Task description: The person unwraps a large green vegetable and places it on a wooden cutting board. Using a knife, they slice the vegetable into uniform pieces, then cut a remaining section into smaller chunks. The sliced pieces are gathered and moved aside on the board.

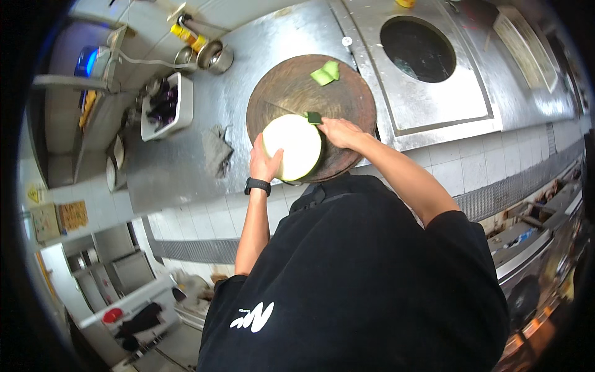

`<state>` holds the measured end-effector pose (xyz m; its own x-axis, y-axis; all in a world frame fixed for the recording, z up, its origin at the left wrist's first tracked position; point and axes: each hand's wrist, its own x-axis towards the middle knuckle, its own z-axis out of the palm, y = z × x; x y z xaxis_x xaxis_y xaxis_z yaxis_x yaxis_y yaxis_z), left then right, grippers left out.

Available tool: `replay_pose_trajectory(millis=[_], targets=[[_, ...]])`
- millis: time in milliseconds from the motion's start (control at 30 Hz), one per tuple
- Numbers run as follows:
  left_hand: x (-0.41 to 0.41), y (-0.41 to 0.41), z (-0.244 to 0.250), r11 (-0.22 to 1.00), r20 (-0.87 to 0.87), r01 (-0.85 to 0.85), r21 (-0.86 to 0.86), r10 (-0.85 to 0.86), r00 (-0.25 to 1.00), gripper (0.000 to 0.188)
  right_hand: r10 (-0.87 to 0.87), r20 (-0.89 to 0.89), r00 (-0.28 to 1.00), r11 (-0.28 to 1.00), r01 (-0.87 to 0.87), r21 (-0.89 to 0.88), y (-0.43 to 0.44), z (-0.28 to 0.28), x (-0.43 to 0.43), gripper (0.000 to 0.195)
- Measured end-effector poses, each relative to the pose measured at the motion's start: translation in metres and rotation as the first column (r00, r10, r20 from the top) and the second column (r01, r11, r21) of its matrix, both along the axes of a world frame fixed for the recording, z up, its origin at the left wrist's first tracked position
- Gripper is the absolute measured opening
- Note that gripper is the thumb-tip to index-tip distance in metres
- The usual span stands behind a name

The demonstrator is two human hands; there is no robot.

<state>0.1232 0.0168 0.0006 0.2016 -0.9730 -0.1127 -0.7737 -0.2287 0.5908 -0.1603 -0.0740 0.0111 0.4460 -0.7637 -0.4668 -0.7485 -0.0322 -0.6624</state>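
A thick round piece of melon, probably winter melon, rests on a round wooden chopping block, its pale cut face up and a green rind around its rim. My left hand grips its left side, thumb on the cut face. My right hand is at its upper right, fingers curled beside a dark green strip of rind. Whether these fingers hold a knife is hidden. A thin dark line crosses the block left of the strip; I cannot tell if it is a blade or a crack. Light green rind pieces lie at the far side.
The block stands on a stainless steel counter. To the left are a grey cloth, a white tub of eggplants and a metal pot. At right, a round opening sits in the steel top.
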Motion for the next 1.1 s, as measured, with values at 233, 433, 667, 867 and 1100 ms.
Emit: replay_pose_trajectory(millis=[233,433,667,867,1100], targets=[[-0.016,0.013,0.009,0.999,0.009,-0.008,-0.042,0.008,1.000,0.090,0.024,0.102,0.994,0.999,-0.028,0.042,-0.007,-0.012,0.002,0.044],[-0.029,0.026,0.006,0.995,0.003,-0.097,-0.035,0.097,0.995,0.090,-0.045,0.264,0.964,0.993,0.014,0.116,-0.031,-0.032,0.000,0.043],[-0.083,0.000,0.060,0.980,0.264,0.085,-0.180,-0.035,0.964,0.058,-0.143,0.222,0.964,0.981,0.168,-0.098,0.001,0.011,-0.046,0.028],[-0.098,-0.025,0.026,0.913,0.225,0.325,-0.245,-0.272,0.935,0.033,-0.163,-0.009,0.987,0.986,0.164,0.018,0.073,0.092,-0.067,0.037],[-0.096,-0.031,0.021,0.917,0.220,0.337,-0.216,-0.290,0.931,0.028,-0.161,-0.137,0.977,0.982,0.172,0.077,0.119,0.124,-0.091,0.045]])
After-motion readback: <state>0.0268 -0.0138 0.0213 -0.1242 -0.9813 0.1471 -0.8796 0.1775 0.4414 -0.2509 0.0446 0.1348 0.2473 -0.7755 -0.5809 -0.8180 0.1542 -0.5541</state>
